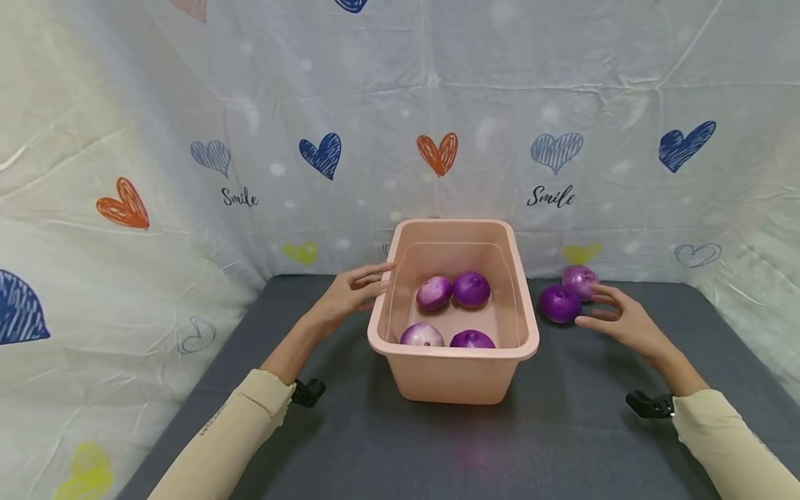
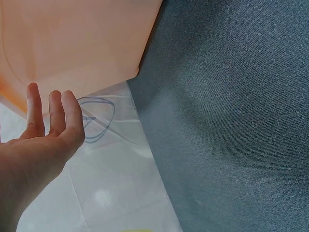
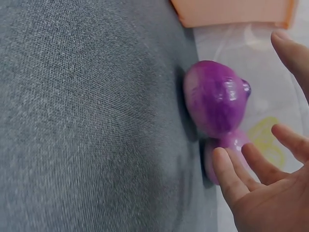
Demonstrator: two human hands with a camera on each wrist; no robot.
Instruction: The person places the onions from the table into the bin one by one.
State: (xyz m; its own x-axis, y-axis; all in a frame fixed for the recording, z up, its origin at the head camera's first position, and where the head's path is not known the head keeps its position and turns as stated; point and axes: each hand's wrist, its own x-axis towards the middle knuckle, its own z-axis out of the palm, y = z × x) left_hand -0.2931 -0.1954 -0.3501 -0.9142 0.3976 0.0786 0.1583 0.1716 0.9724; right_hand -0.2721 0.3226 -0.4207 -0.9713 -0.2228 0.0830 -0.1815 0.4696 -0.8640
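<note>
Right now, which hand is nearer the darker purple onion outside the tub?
Right. The right hand hovers open just beside the onion; the left hand is across the pink tub, by its far wall.

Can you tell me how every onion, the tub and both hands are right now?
Pink tub: upright, open-topped, four purple onions inside.
Onions in tub: lying loose on its floor.
Two onions outside: on the gray mat, side by side.
Left hand: open, at the tub's left wall.
Right hand: open, fingers at the outside onions.
</note>
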